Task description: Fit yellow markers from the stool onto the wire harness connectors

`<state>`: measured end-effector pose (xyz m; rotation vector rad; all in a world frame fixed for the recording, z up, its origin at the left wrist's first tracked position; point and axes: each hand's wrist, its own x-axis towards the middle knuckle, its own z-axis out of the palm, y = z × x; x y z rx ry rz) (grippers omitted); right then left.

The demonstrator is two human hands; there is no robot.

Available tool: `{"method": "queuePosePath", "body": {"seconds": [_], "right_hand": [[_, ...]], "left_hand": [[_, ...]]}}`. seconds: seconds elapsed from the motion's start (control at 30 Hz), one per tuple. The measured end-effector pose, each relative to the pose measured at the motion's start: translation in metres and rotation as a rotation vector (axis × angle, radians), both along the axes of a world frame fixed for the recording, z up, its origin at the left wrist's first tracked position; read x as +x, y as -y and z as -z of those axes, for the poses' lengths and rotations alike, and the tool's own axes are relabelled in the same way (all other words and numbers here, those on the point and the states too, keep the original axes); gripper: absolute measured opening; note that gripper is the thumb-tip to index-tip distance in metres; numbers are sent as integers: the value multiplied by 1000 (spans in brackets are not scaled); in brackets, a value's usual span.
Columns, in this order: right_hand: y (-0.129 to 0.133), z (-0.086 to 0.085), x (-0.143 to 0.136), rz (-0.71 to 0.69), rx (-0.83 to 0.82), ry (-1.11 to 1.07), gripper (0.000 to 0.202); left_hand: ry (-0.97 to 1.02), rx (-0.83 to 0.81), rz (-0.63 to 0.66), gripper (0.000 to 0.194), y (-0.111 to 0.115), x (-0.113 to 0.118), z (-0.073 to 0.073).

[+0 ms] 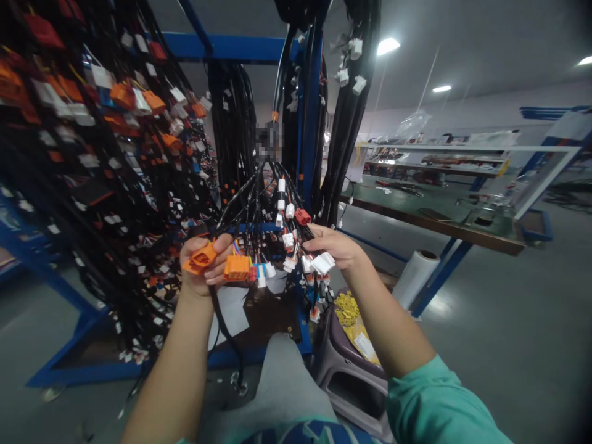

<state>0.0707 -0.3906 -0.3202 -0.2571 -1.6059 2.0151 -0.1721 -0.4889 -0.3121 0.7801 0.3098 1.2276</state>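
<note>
My left hand (206, 259) is closed round an orange connector (201, 258), its open face turned towards me. Just right of those fingers hangs a second, wider orange connector (237, 269), with small red, blue and white plugs beside it. My right hand (335, 246) has its fingers bent around wire ends of the hanging wire harness (254, 197). A white connector (322, 263) sits under its fingers and a red connector (302, 216) just above them. The wires inside its grip are partly hidden.
Harnesses with many connectors (139, 98) crowd the left on a blue rack (250, 49). At my right knee, a purple-grey stool (351, 376) bears a bag of yellow parts (346, 308). A wrap roll (419, 274) leans by the green-topped workbench (416, 200).
</note>
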Motion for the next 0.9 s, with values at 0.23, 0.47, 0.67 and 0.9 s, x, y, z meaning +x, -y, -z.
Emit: {"method": "queuePosePath", "body": {"seconds": [0.23, 0.47, 0.67, 0.9], "right_hand": [[0, 3, -1, 17, 65, 28, 36], [-3, 6, 2, 176, 99, 76, 38], [-4, 6, 8, 272, 84, 156, 32], [-7, 13, 10, 300, 91, 168, 31]], "left_hand": [[-60, 54, 28, 21, -3, 3, 3], [-135, 83, 14, 11, -6, 10, 7], [-179, 80, 26, 14, -13, 16, 17], [-199, 38, 27, 14, -19, 18, 23]]}}
